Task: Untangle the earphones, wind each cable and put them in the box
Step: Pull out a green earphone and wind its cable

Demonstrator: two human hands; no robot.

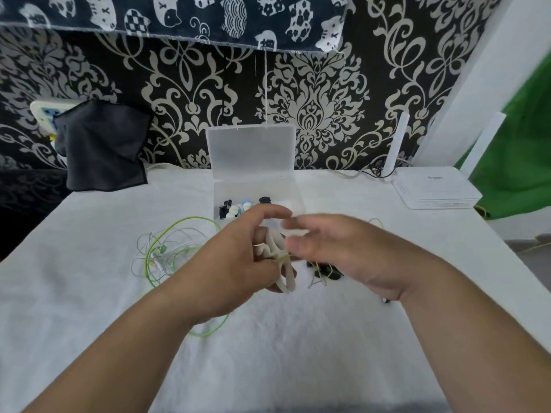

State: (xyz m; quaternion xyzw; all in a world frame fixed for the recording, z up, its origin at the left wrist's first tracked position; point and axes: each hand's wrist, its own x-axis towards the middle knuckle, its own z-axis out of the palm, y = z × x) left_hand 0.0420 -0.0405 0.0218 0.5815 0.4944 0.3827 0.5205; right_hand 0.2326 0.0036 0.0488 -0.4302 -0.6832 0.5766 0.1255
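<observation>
A white cloth covers the table [357, 338], which stands against a wall of black wallpaper [325, 114] with cream scrolls. A dark blue cat-print cloth [179, 16] hangs along the top of that wall. At the far left a dark grey cloth [101, 144] droops over the table's edge. At the far right sits a white router [435, 186], with a green sheet [518, 156] beyond it.

The clear box [293, 189] is at the far middle, its lid up against the wall and a few earbuds inside. The hands partly hide its near edge.

A loose tangle of green and white cables [167, 251] lies on the table to the left of the hands. Black earphones [326, 271] lie under the right hand [343, 251].

The left hand [238, 263] has its fingers curled round a wound white cable bundle [281, 263], held above the table's middle. The right hand is just beside it and blurred, so I cannot tell whether its fingers pinch anything.
</observation>
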